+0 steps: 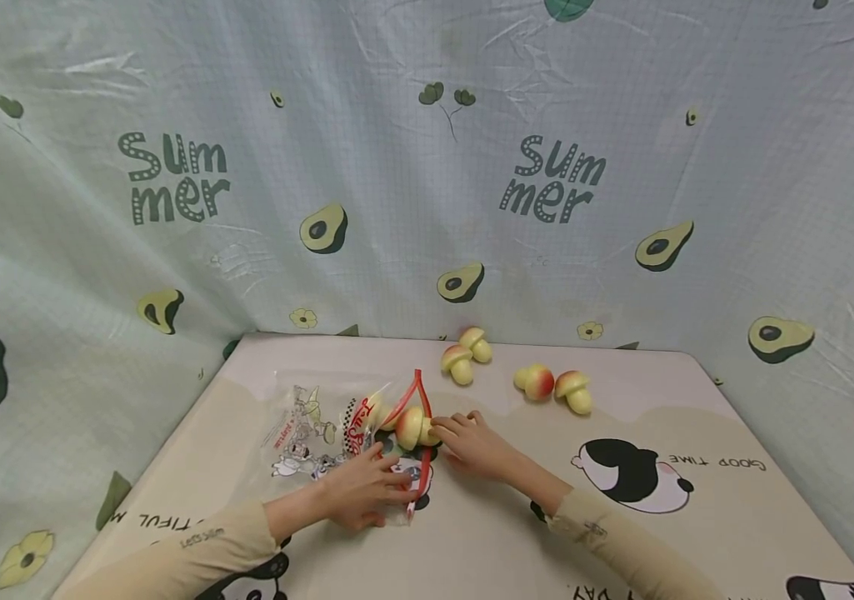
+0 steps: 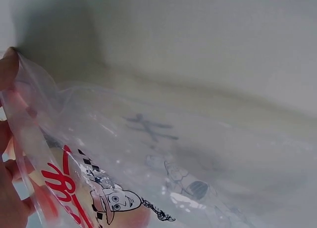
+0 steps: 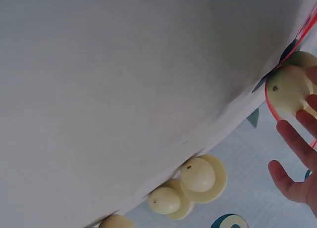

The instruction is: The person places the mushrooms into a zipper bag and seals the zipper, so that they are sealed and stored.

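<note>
A see-through zip bag point(image 1: 299, 442) with red lettering and cartoon prints lies on the table, its red-edged mouth spread to the right. My left hand point(image 1: 370, 487) grips the lower edge of that mouth; in the left wrist view its thumb point(image 2: 9, 67) presses on the plastic. At the opening sits a toy mushroom point(image 1: 409, 428) with a yellow-red cap, its stem toward my right hand point(image 1: 475, 447). Extended fingers of that hand touch the mushroom in the right wrist view. Another mushroom point(image 1: 377, 412) shows through the plastic behind the lettering.
Two toy mushrooms point(image 1: 459, 365) lie together near the table's back edge, with two more point(image 1: 572, 392) to their right. The table cover point(image 1: 509, 533) carries printed dogs and words. A hanging sheet point(image 1: 397, 167) with avocado prints surrounds the back and sides.
</note>
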Available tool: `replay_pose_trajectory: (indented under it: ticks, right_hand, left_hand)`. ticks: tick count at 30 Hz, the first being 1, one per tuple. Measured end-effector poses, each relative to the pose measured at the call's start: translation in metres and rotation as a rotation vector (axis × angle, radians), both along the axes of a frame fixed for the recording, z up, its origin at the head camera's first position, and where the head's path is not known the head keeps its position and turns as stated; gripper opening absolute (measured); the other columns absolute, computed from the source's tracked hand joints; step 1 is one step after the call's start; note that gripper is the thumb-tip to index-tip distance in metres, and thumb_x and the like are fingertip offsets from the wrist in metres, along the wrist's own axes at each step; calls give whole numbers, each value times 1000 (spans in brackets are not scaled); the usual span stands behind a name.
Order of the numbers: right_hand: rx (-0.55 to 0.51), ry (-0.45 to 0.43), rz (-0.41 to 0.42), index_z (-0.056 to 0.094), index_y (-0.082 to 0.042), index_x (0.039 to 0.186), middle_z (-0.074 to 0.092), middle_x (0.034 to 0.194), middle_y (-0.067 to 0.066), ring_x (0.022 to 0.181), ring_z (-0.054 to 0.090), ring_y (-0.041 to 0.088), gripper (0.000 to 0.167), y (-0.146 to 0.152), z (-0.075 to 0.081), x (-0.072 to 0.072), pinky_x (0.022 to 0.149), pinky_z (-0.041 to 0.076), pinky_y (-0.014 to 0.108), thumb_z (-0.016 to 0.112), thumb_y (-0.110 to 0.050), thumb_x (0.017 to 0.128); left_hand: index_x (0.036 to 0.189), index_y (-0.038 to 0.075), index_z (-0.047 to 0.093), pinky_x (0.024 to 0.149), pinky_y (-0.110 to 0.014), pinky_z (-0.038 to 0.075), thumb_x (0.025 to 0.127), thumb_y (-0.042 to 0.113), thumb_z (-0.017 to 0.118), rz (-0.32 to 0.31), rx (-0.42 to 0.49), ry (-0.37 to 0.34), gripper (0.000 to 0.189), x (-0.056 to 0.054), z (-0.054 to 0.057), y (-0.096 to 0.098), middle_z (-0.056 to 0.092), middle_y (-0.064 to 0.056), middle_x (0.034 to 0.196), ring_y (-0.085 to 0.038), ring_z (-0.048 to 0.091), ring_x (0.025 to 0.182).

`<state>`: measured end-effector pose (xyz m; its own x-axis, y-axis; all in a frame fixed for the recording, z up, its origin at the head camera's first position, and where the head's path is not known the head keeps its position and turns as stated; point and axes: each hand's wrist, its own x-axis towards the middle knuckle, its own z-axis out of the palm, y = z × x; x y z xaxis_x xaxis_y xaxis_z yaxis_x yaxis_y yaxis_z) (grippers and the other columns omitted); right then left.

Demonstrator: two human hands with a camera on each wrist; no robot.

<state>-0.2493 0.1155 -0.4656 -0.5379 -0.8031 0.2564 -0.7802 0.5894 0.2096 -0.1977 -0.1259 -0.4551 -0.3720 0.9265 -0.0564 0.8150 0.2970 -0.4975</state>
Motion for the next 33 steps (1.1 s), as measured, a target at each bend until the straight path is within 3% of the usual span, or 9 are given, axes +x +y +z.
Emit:
replay_pose_trajectory:
  ticks: [12,20,33]
  right_hand:
    - [83,43,-55,44,-21,128,50,122,0,105,48,18,55,5,-5,7,80,38,39,65,-31,78]
    - [140,16,-87,40,-23,131,39,138,4,116,43,21,58,-3,-10,9,87,38,43,63,-33,79]
    - [145,57,-114,36,-26,133,43,129,7,107,46,23,61,-16,-12,9,85,39,44,62,-38,79]
  left_hand:
    - [130,36,42,90,-42,39,78,54,54,-6,7,2,56,0,0,1,52,13,122,-15,46,109]
    - [130,37,42,90,-41,40,78,55,54,-5,-1,14,57,1,1,0,52,13,123,-15,47,109]
    - [131,37,41,91,-42,39,79,54,53,8,-6,-8,56,1,2,0,51,12,126,-17,47,113]
